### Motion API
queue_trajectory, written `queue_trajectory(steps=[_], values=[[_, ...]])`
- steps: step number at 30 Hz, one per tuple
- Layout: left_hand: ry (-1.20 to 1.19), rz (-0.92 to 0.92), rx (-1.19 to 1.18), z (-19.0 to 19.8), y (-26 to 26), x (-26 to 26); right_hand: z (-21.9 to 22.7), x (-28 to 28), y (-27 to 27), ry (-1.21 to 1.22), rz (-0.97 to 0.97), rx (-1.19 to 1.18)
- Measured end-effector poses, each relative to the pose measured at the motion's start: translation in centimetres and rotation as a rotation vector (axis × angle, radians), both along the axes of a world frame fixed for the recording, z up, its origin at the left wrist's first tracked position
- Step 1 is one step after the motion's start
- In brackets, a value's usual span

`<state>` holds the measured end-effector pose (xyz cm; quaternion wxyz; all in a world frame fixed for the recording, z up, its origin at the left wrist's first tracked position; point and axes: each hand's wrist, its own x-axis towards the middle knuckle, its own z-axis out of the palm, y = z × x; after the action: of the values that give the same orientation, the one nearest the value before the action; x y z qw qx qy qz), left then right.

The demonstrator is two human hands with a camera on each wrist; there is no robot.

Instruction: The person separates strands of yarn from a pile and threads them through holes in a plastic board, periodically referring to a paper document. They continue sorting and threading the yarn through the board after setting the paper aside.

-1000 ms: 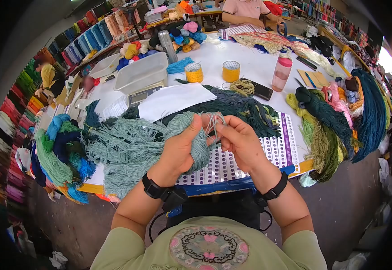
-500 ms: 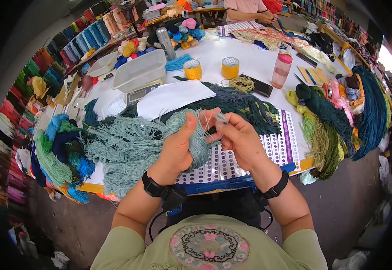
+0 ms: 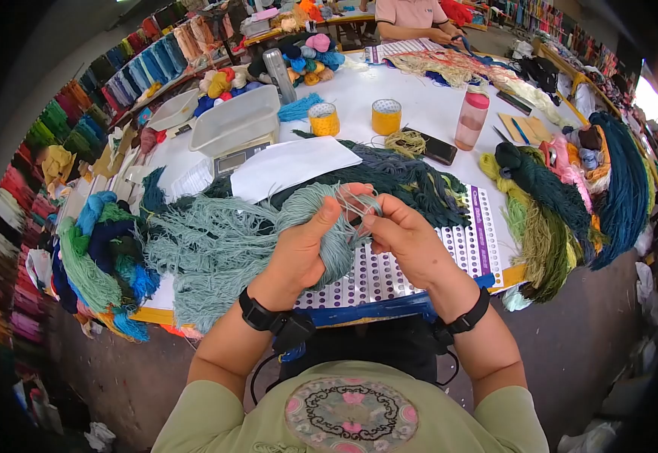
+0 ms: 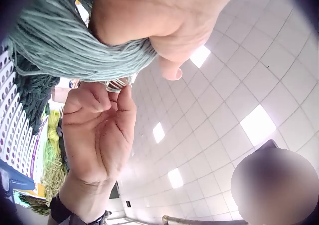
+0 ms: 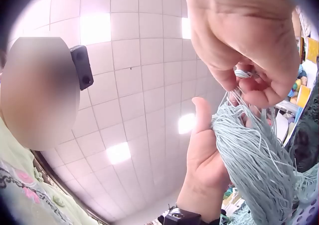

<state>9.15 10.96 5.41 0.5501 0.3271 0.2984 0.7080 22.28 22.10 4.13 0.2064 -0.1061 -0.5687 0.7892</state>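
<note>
My left hand (image 3: 299,253) grips a thick grey-green skein of yarn (image 3: 302,208), its fingers wrapped around the bundle and its thumb raised along the near side. At the skein's right end, my right hand (image 3: 413,240) pinches a few thin strands (image 3: 365,202) between thumb and fingers. In the right wrist view those strands run from the right fingertips (image 5: 241,83) down into the yarn bundle (image 5: 254,157). The left wrist view shows the right hand (image 4: 99,130) close below the skein, fingers curled in. More of the same loose yarn (image 3: 200,241) lies left of the hands.
Dark green yarn (image 3: 420,181) and a perforated card (image 3: 457,257) lie behind and below the hands. A white paper (image 3: 291,166), plastic bin (image 3: 234,121), two tape rolls (image 3: 386,118), a phone (image 3: 440,149) and a pink-capped bottle (image 3: 472,117) stand farther back. Another person (image 3: 412,19) sits opposite.
The right fingers briefly drew up a small tuft of strands; now a loop of strands spreads between them and the skein. The left hand keeps its grip. The person opposite shifted their hands.
</note>
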Motion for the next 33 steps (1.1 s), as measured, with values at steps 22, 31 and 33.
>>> queue_trajectory(steps=[22, 31, 33], values=[[0.180, 0.158, -0.463, 2.3, -1.1, -2.4, 0.2, 4.0, 1.3, -0.146, -0.103, 0.149], [-0.387, 0.572, -0.293, -2.9, -12.5, -24.2, -5.2, 19.7, 16.4, 0.292, -0.728, -0.392], [-0.315, 0.761, -0.352, -4.9, -17.7, -32.2, -5.2, 24.2, 19.2, 0.063, -0.831, -0.188]])
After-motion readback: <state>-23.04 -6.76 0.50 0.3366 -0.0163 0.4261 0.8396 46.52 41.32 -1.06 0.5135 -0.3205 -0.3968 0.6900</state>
